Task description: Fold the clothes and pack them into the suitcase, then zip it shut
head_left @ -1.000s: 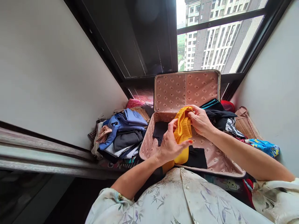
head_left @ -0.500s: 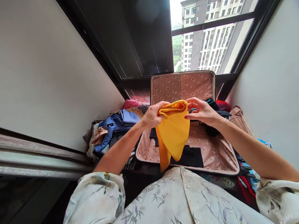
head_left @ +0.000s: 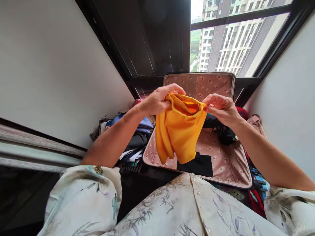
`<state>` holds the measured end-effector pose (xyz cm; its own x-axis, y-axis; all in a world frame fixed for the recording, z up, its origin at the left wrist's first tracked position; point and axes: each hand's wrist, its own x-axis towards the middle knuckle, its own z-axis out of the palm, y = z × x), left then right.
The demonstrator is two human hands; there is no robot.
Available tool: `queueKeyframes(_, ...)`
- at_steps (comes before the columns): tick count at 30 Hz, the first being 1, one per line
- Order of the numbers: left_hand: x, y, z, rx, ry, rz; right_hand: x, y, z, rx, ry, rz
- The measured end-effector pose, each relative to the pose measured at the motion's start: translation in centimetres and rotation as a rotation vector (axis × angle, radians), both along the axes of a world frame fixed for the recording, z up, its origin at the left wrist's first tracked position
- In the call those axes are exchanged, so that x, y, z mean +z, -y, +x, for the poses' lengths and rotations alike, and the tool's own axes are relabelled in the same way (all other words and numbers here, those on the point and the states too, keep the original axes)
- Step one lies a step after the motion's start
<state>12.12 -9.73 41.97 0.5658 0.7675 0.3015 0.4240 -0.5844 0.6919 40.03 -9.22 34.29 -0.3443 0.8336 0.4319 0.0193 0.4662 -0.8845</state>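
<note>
Both my hands hold up a yellow knitted garment (head_left: 180, 134) by its ribbed edge, above an open suitcase (head_left: 228, 160) with pink patterned lining. My left hand (head_left: 159, 100) grips the left side of the edge, and my right hand (head_left: 220, 108) pinches the right side. The garment hangs down in front of the suitcase's front half. A black piece of clothing (head_left: 197, 165) lies flat on the suitcase floor under it.
A pile of folded blue, grey and white clothes (head_left: 134, 139) lies left of the suitcase by the white wall. Dark and red clothes (head_left: 230, 132) sit at the suitcase's right back. The upright lid (head_left: 199, 83) leans against the window. A white wall closes the right side.
My hands have lifted the yellow garment higher and spread its ribbed edge wider apart. One second ago it was bunched low over the suitcase between both hands.
</note>
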Motion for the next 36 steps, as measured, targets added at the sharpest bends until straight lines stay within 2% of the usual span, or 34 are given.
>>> queueKeyframes(2,-1.0,-0.4,0.5,0.005,0.051,-0.058,-0.1,0.1,-0.5,0.085,0.024,0.020)
queueKeyframes(5,-2.6,-0.7,1.0,0.022,0.122,-0.152,-1.5,0.9,-1.8,0.211,0.124,0.032)
queueKeyframes(8,-3.3,-0.9,0.7,0.024,0.150,-0.187,-3.1,1.3,-2.6,0.177,0.125,-0.011)
queueKeyframes(10,-3.7,-1.3,0.2,0.019,0.127,-0.177,-3.5,1.0,-2.5,0.150,0.117,-0.049)
queueKeyframes(16,-6.8,-2.8,-0.9,0.139,0.072,-0.026,-2.8,-0.3,-0.6,0.091,0.240,-0.100)
queueKeyframes(18,-7.9,-3.6,-0.7,0.153,0.148,-0.069,-2.3,-0.3,-0.2,0.072,0.234,-0.098)
queueKeyframes(21,-9.5,-5.2,-0.3,0.165,0.386,-0.206,-0.8,-0.2,-0.1,0.004,0.195,-0.111)
queueKeyframes(23,-11.4,-5.9,-0.1,0.118,0.546,-0.340,0.8,-0.2,-0.4,-0.078,0.123,-0.113)
queueKeyframes(25,-14.3,-5.6,0.4,0.012,0.605,-0.533,2.0,-0.4,-0.7,-0.127,0.017,-0.153)
queueKeyframes(28,-19.4,-2.9,1.2,-0.095,0.451,-0.866,2.0,-1.1,-0.5,-0.096,-0.085,-0.370)
queueKeyframes(30,-21.7,-0.6,1.4,-0.120,0.376,-1.010,1.1,-2.2,0.4,-0.079,-0.072,-0.577)
queueKeyframes(31,-22.1,0.4,1.3,-0.132,0.368,-1.055,0.5,-2.9,1.1,-0.083,-0.054,-0.677)
queueKeyframes(33,-21.7,1.7,1.0,-0.139,0.421,-1.092,-0.6,-4.5,2.6,-0.101,-0.070,-0.806)
queueKeyframes(36,-19.7,1.9,0.5,-0.066,0.596,-1.079,-2.9,-5.6,3.8,0.006,-0.208,-0.755)
